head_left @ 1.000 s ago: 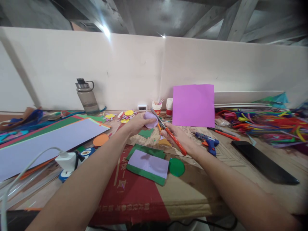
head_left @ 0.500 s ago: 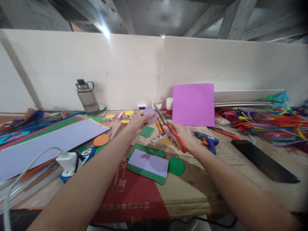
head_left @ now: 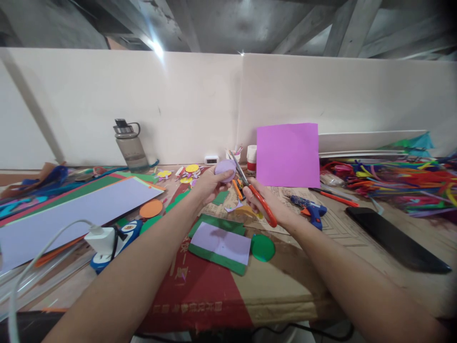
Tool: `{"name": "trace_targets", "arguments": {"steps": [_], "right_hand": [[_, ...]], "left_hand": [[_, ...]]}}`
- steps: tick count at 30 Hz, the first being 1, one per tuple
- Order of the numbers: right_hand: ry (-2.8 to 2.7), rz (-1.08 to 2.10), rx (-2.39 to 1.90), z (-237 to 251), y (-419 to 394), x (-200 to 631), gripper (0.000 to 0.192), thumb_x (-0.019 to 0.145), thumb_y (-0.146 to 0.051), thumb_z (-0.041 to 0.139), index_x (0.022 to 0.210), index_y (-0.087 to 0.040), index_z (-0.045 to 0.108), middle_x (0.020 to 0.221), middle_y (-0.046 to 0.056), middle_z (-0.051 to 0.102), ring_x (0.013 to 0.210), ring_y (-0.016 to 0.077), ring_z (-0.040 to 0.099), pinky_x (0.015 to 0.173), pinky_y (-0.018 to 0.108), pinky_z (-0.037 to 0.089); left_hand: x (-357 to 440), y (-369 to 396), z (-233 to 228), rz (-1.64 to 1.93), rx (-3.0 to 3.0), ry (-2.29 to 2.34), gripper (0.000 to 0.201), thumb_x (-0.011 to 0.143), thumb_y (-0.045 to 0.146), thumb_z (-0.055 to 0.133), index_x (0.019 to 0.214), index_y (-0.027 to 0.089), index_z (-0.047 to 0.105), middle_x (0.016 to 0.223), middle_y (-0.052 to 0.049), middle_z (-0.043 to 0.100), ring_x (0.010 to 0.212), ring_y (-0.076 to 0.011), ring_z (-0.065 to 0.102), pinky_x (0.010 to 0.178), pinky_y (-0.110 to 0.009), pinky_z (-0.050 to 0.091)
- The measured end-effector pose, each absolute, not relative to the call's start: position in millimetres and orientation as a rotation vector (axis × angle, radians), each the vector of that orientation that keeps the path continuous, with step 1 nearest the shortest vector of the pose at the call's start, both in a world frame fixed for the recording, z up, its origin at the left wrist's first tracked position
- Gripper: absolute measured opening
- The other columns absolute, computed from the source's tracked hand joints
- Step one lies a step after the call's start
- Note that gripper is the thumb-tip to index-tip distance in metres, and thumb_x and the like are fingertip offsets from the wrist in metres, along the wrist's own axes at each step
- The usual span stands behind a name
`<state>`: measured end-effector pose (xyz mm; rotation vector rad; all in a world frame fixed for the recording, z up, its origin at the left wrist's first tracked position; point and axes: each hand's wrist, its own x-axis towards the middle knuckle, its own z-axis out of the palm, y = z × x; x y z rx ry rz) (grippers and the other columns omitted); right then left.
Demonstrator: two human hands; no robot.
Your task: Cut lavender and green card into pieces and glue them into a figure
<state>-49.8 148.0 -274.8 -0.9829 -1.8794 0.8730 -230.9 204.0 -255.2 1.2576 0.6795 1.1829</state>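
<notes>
My left hand point(head_left: 210, 186) holds a small lilac paper circle point(head_left: 224, 168) up above the table. My right hand point(head_left: 266, 204) grips red-handled scissors point(head_left: 253, 193), whose blades point up and left and meet the right edge of the circle. Below the hands lie a lilac rectangle on green paper point(head_left: 220, 243), a green paper disc point(head_left: 263, 247) and small paper scraps point(head_left: 233, 207).
A large lilac sheet point(head_left: 71, 209) over coloured sheets lies at left, with a white charger point(head_left: 101, 239) and an orange disc point(head_left: 150, 208). A water bottle point(head_left: 130, 145), cups and a magenta sheet point(head_left: 287, 155) stand by the wall. At right: blue glue gun point(head_left: 310, 210), black phone point(head_left: 398, 239), colourful pipe cleaners point(head_left: 396, 183).
Both hands have lifted slightly. The lilac piece has turned in my left hand and now shows a rounder outline, with the scissor blades still at its right edge.
</notes>
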Motion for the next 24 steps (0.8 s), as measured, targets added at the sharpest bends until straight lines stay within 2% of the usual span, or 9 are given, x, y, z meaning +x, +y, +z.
{"name": "trace_targets", "arguments": {"steps": [8, 16, 24], "right_hand": [[-1.894, 0.896, -0.982, -279.1, 151.5, -48.5, 0.029, 0.09, -0.05, 0.051, 0.086, -0.023, 0.04, 0.066, -0.005, 0.049, 0.055, 0.0109, 0.046, 0.051, 0.024, 0.039], [-1.875, 0.872, -0.994, -278.4, 149.0, -49.6, 0.027, 0.09, -0.048, 0.051, 0.086, -0.023, 0.041, 0.064, -0.006, 0.046, 0.058, 0.0118, 0.046, 0.054, 0.025, 0.039], [-1.851, 0.853, -0.97, -281.2, 150.1, -51.7, 0.029, 0.09, -0.05, 0.049, 0.084, -0.023, 0.043, 0.064, -0.005, 0.047, 0.058, 0.0118, 0.045, 0.054, 0.024, 0.039]], "left_hand": [[-230.4, 202.8, -254.4, 1.18, 1.255, 0.663, 0.041, 0.058, 0.029, 0.086, 0.081, 0.011, 0.058, 0.068, -0.003, 0.063, 0.047, -0.0043, 0.047, 0.04, -0.015, 0.026], [-228.3, 200.9, -253.9, 1.178, 1.249, 0.658, 0.046, 0.055, 0.029, 0.088, 0.083, 0.012, 0.056, 0.068, 0.001, 0.059, 0.049, -0.0042, 0.048, 0.041, -0.015, 0.026], [-228.5, 200.0, -253.2, 1.158, 1.263, 0.651, 0.047, 0.055, 0.03, 0.088, 0.085, 0.012, 0.057, 0.069, 0.0, 0.058, 0.048, -0.0034, 0.045, 0.04, -0.015, 0.024]]}}
